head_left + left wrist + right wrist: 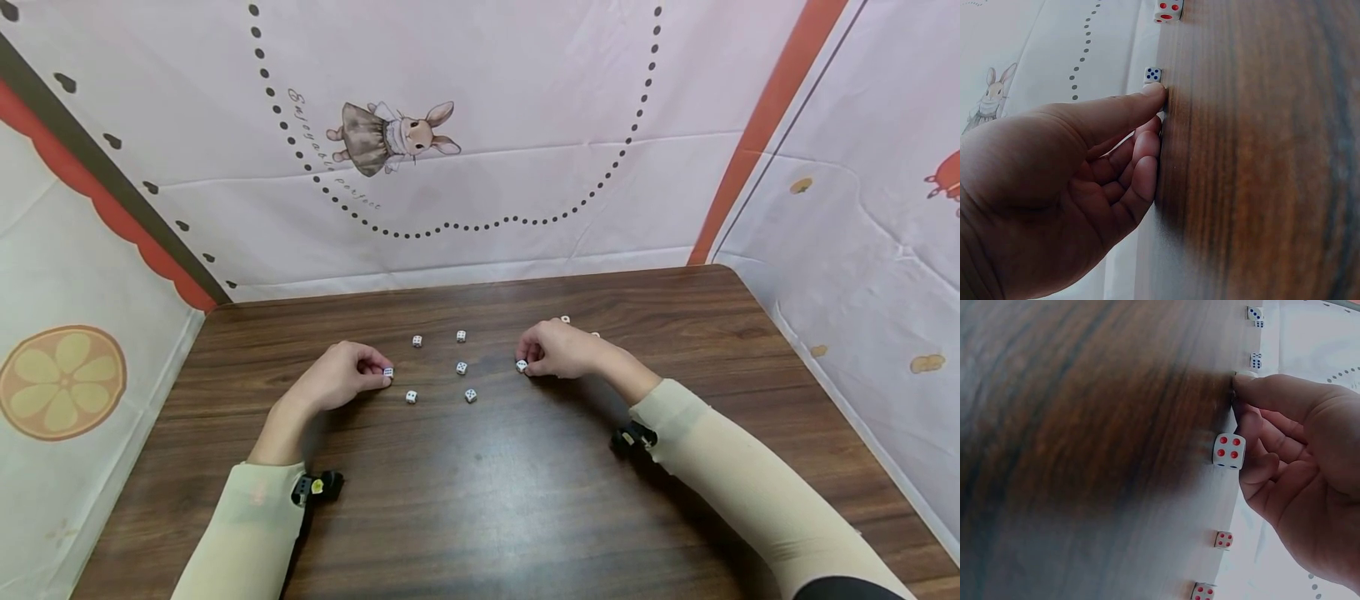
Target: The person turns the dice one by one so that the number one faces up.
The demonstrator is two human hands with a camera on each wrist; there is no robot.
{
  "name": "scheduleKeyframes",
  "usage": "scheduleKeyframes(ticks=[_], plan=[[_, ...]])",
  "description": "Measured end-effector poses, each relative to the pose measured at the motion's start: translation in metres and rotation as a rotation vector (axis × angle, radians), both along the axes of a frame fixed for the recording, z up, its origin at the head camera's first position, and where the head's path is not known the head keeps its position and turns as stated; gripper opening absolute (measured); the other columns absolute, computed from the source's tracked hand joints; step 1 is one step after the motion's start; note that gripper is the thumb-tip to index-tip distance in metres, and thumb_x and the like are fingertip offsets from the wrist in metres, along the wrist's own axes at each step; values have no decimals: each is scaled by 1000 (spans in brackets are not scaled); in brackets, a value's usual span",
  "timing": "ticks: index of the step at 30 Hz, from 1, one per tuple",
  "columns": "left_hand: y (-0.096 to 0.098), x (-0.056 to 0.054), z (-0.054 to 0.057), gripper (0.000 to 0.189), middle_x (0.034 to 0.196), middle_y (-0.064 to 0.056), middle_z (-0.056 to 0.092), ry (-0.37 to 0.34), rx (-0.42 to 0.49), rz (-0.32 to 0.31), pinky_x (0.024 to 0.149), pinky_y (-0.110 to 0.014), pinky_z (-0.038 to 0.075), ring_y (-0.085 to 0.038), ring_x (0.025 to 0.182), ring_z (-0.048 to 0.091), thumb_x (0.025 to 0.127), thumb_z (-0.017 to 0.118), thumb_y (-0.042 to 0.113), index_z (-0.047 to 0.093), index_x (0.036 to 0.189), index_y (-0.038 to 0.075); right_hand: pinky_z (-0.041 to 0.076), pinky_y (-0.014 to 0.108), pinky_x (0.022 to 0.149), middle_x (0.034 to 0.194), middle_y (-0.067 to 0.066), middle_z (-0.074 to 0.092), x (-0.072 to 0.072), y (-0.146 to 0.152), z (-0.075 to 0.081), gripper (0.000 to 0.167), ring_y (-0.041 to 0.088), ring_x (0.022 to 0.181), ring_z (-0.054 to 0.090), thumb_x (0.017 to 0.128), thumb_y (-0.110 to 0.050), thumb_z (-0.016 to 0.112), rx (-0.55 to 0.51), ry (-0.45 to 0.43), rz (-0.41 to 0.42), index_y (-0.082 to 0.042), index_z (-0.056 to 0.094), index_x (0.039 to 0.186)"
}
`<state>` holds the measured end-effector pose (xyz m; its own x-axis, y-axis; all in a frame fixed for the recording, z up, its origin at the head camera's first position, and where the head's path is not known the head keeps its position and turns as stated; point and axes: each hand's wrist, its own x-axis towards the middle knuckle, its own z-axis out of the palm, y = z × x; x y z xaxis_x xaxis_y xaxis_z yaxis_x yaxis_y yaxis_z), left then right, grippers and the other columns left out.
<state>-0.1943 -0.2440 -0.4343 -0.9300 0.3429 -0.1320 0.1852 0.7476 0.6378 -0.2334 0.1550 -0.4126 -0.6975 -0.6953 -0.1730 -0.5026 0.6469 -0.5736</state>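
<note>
On the left side of the group, my left hand [339, 375] pinches a small white die [387, 372] between thumb and fingertips, low at the wooden table. Farther right, my right hand [561, 350] holds another white die [521, 365] the same way. In the right wrist view the thumb [1272, 387] covers most of that die. Between the hands lie several loose dice, among them a front-left die [411, 397], a middle die [461, 367] and a front-right die [470, 396]. A die with red pips [1229, 450] appears close to the curled right fingers.
Two more dice lie beyond the right hand, a far die [566, 319] and a partly hidden one [596, 334] behind the wrist. The brown table [480, 500] ends at a printed cloth [525, 167] at the back, with cloth on both sides too.
</note>
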Motion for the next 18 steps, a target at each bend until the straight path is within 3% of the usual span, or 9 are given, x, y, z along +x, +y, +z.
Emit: scheduleKeyframes(ticks=[11, 18], plan=[[-1, 1, 1, 10, 87, 2, 69, 5, -12, -7, 73, -31, 50, -16, 82, 60, 97, 80, 15, 80, 105, 10, 52, 31, 74, 82, -7, 66, 4, -3, 3, 24, 6, 74, 60, 90, -7, 81, -2, 99, 86, -7, 73, 113], [-2, 0, 1, 9, 87, 1, 69, 5, -10, -13, 73, -31, 50, -17, 82, 60, 97, 80, 16, 80, 105, 10, 51, 31, 73, 80, -8, 65, 6, -7, 0, 13, 6, 74, 59, 93, -7, 79, -25, 119, 105, -10, 76, 105]])
